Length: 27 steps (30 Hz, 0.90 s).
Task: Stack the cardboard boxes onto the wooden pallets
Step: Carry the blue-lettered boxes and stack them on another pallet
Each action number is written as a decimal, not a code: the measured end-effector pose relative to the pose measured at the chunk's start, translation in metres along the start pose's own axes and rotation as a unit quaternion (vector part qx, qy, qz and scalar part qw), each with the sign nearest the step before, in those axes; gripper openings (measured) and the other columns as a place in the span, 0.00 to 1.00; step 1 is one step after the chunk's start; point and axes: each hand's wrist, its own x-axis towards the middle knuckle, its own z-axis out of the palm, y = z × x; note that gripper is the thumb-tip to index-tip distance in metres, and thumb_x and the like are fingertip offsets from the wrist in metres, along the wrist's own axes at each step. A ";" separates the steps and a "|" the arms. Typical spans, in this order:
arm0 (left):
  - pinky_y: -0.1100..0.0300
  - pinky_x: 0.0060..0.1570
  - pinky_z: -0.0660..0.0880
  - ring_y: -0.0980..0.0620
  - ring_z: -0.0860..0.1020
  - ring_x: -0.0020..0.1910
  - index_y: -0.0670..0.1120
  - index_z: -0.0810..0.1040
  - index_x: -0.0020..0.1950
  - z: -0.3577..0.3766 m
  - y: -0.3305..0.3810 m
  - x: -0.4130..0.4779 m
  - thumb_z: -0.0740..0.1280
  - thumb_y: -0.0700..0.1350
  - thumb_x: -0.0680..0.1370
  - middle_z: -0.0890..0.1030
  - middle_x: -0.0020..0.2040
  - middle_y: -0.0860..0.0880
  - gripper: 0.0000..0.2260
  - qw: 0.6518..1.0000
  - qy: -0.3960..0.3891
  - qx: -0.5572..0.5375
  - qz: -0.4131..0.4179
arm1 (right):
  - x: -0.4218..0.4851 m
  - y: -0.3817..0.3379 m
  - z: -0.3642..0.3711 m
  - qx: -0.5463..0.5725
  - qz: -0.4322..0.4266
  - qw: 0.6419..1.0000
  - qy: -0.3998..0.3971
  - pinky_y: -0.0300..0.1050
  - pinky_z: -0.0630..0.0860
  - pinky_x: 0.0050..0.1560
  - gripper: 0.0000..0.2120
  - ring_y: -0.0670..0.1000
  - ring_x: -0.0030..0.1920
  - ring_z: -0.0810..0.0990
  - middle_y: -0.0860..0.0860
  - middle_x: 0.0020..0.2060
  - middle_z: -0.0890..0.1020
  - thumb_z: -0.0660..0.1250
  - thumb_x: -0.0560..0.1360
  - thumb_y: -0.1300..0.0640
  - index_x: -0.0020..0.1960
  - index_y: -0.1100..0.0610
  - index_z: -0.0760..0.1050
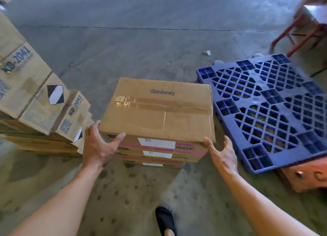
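Nearest, a foot in a black shoe (165,219) stands on the spotted concrete floor (134,46); both bare forearms reach forward from it. The left hand (99,145) is spread against the near-left corner of the Glodway box (159,110), thumb along the front face, fingers fairly straight up the left side, not yet clenched. The right hand (223,154) is released, fingers splayed, thumb tip at the near-right corner; whether it touches I cannot tell. The box sits on top of a low pile of flatter pink-banded boxes (159,154), on the floor, not on a pallet. To the left leans a stack of KB-2041 cartons (35,94); just right lies a blue lattice pallet (276,108), resting on something orange (309,177); farther off, a red metal frame (297,28).

This looks like the start of a lift; next, both hands likely need to close on opposite sides, raise the box level, and swing it right.
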 end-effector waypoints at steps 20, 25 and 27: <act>0.40 0.61 0.77 0.46 0.79 0.62 0.66 0.72 0.70 0.049 -0.074 0.112 0.84 0.64 0.53 0.79 0.66 0.53 0.46 0.965 -0.087 -0.222 -0.112 | 0.057 0.011 0.061 0.280 0.034 0.959 0.021 0.60 0.76 0.66 0.66 0.50 0.63 0.79 0.45 0.64 0.76 0.81 0.43 0.28 0.77 0.37 0.62; 0.38 0.57 0.78 0.46 0.78 0.62 0.62 0.63 0.78 0.059 -0.071 0.108 0.80 0.47 0.67 0.78 0.64 0.54 0.44 0.926 -0.084 -0.327 -0.166 | 0.055 0.009 0.058 0.279 0.039 0.959 0.015 0.60 0.80 0.61 0.67 0.48 0.57 0.81 0.41 0.58 0.77 0.81 0.42 0.28 0.78 0.40 0.62; 0.42 0.56 0.79 0.48 0.78 0.58 0.63 0.69 0.72 0.058 -0.074 0.107 0.81 0.46 0.68 0.81 0.56 0.57 0.37 0.925 -0.096 -0.332 -0.158 | 0.053 0.009 0.058 0.276 0.041 0.960 0.017 0.60 0.80 0.60 0.66 0.48 0.57 0.81 0.42 0.58 0.78 0.81 0.43 0.28 0.78 0.43 0.64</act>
